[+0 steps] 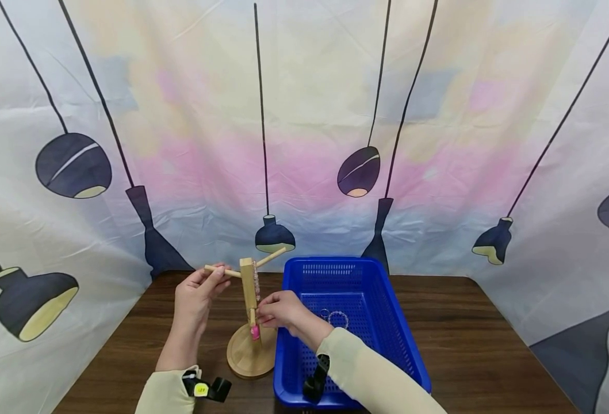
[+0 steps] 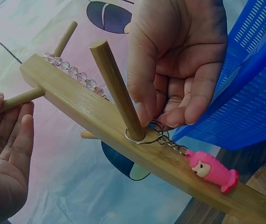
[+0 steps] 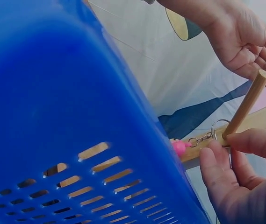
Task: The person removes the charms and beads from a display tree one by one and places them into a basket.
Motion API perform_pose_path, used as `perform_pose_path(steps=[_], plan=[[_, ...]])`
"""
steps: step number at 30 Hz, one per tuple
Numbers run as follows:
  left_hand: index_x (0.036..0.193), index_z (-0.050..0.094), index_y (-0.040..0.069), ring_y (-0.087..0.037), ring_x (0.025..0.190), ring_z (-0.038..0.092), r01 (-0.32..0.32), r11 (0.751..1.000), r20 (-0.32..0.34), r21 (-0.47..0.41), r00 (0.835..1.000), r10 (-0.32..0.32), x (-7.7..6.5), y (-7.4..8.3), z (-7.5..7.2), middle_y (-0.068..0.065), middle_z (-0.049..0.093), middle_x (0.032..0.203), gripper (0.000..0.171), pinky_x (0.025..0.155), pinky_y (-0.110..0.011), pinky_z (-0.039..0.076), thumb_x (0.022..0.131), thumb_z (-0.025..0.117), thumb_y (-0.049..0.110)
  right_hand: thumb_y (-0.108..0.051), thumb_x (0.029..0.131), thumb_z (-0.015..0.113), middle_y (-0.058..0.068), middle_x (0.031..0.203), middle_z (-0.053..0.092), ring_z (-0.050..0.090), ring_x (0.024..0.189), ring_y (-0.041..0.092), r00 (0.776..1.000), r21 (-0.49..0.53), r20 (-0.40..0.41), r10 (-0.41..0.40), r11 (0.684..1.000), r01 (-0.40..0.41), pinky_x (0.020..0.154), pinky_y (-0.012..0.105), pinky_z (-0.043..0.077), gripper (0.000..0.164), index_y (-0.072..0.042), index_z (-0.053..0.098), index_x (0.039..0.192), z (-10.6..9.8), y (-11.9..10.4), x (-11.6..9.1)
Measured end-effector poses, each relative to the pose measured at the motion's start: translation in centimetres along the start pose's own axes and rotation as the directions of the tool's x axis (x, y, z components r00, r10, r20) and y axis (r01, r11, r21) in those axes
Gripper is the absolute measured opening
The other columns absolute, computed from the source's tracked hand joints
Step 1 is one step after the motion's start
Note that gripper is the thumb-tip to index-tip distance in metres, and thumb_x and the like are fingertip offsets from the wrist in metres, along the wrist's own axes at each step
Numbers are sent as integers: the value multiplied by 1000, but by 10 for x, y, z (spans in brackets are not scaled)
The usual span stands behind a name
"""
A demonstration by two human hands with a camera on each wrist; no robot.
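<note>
A wooden stand with pegs (image 1: 247,282) rises from a round base (image 1: 242,359) on the table. My left hand (image 1: 194,299) pinches one upper peg (image 2: 23,100) between thumb and fingers. On the lower front peg (image 2: 116,86) hangs a keychain; its metal ring circles the peg's foot, and a pink figure (image 2: 213,171) dangles from the chain. My right hand (image 1: 288,313) pinches at the keychain's rings beside that peg, fingertips partly hiding the contact. A beaded bracelet (image 2: 79,74) hangs from another upper peg, along the post.
Right of the stand, partly under my right forearm, is a blue plastic basket (image 1: 394,322). Inside it lie a clear beaded bracelet (image 1: 339,319) and a smaller ring-like item (image 1: 325,313). Behind the dark wooden table (image 1: 454,328) hangs a cloth printed with lamps.
</note>
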State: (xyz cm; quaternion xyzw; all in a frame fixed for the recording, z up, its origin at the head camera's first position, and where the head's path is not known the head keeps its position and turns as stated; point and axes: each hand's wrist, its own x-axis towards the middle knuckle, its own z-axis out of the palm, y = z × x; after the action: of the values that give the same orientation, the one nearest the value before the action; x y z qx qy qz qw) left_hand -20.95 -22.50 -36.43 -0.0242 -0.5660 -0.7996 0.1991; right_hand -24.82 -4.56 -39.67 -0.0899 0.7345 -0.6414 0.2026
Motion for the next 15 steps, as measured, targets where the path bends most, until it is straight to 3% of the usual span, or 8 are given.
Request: perform_pose_path(steps=[7,15], plan=[[92,79,21,0,83,75,6,1000,-11,7,1000,-6,0,0,1,12,79,88,24,77,-15,63,100,64,3,0,95,67,24,95,77,64,61,7,1000,5,15,10,1000,-10,77,36,68,15,10,72,104,-2,-2,-1],[91,78,22,0,83,75,6,1000,-2,7,1000,-6,0,1,0,12,79,88,25,77,-14,63,100,64,3,0,95,66,24,92,77,64,61,7,1000,-3,14,11,1000,-11,81,39,68,14,10,73,102,-1,-2,-2]])
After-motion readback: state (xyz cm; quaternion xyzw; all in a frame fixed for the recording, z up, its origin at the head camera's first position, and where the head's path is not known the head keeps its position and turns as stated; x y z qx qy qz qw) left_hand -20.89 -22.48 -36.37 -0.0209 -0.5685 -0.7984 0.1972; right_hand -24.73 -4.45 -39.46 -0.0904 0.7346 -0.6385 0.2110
